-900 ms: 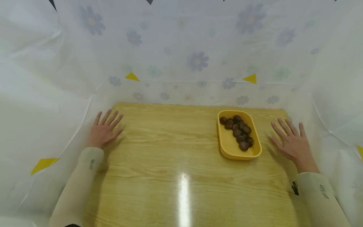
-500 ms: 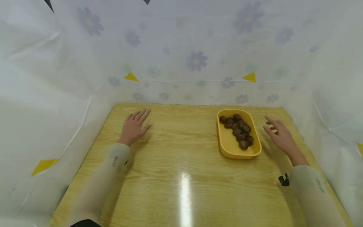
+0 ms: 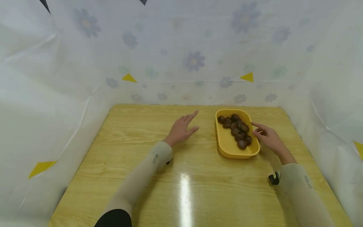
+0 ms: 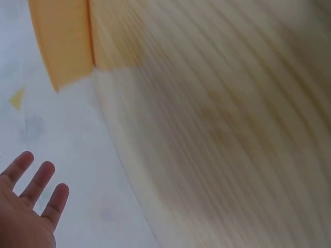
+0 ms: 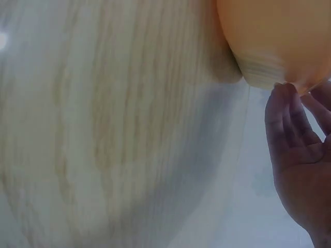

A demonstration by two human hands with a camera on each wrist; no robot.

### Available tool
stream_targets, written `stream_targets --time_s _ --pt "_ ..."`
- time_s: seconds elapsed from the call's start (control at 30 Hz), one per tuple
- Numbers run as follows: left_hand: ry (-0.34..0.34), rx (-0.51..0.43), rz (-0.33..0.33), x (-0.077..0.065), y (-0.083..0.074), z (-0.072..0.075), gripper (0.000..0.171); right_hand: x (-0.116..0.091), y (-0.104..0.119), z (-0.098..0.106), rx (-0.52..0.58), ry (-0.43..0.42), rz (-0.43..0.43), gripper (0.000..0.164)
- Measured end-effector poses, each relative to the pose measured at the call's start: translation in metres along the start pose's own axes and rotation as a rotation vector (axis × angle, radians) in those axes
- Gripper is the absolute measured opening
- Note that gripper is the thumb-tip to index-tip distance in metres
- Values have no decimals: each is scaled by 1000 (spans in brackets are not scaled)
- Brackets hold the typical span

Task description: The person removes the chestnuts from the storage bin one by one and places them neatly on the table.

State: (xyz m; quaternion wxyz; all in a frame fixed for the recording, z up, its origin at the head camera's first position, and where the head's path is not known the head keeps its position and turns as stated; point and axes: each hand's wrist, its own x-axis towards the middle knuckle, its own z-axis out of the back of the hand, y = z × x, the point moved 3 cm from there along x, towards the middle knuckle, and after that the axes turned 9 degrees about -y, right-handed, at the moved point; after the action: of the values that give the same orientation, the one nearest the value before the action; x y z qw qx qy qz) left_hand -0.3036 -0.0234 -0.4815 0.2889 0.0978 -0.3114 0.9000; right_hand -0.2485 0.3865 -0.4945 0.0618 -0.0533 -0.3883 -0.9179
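Observation:
A shallow yellow plastic tray [image 3: 231, 151] with rounded corners stands on the right half of the table in the head view. Several dark brown, rounded pieces that look like chestnuts [image 3: 242, 144] lie in it. My right hand [image 3: 269, 138] is at the tray's right side, fingertips touching its rim and outer wall. In the right wrist view, the fingers [image 5: 279, 119] meet the underside of the tray's wall [image 5: 274, 36]. My left hand [image 3: 180, 130] hovers left of the tray, a gap away, fingers extended and thumb spread. The left wrist view shows its spread fingers [image 4: 39, 183] apart from the tray [image 4: 62, 46].
A wood-grain table [image 3: 136, 189] lies under both hands, with a bright light reflection [image 3: 185, 198] near its front. White flower-patterned sheeting [image 3: 175, 63] encloses the back and both sides. Yellow triangles [image 3: 42, 168] are stuck on it.
My left hand has swept right from the table's left edge toward the tray. My right hand has moved left from the right edge to touch the tray. The tray stays in place.

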Motion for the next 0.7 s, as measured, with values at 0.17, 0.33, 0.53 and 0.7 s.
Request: stream_targets --time_s 0.17,0.33,0.53,0.7 --pt "36 -161 6 17 -30 -22 69 3 4 -3 13 -18 -16 55" --pt "82 -315 30 35 -61 -47 65 2 3 -5 19 0 -34 55" --pt "139 -408 142 57 -102 -81 61 1 2 -4 12 -4 -29 55" --pt "185 -420 308 69 -127 -106 62 -1 1 0 -7 10 -30 55"
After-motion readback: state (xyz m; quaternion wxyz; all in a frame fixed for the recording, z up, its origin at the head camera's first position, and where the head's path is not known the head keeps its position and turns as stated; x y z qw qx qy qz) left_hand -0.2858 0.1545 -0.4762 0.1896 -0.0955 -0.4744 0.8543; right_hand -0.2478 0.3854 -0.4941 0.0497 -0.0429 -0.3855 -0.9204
